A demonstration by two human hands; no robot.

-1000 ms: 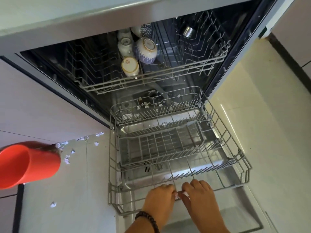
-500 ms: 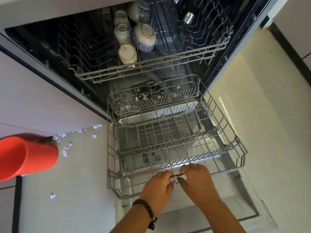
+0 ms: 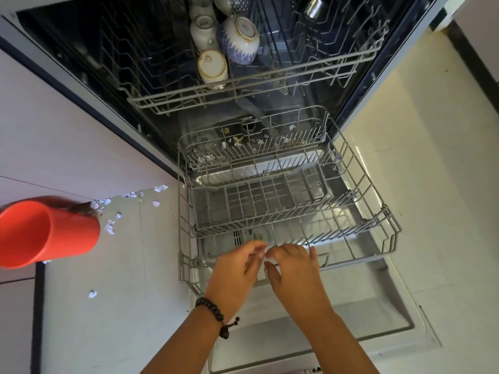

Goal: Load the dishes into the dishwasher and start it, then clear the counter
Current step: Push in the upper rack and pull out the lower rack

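The dishwasher stands open, its door (image 3: 310, 336) folded down below me. The grey wire lower rack (image 3: 359, 190) is pulled out over the door and carries a grey slotted cutlery tray (image 3: 259, 201). My left hand (image 3: 235, 273), with a bead bracelet on the wrist, and my right hand (image 3: 297, 271) meet at the rack's front rim, fingertips pinching the wire; both are motion-blurred. The upper rack (image 3: 243, 86) holds a blue-patterned bowl (image 3: 240, 41), white cups (image 3: 212, 66) and a steel cup (image 3: 313, 8).
A red-orange cup (image 3: 46, 233) lies on its side at the left edge, mouth toward me. Crumpled paper scraps (image 3: 109, 228) dot the pale floor beside it, and more scraps (image 3: 210, 157) sit at the back of the lower rack. White cabinet fronts flank the left.
My view has tilted down and closer. Both hands have stayed at the lower rack's front rim, and their fingers now look looser and more spread.
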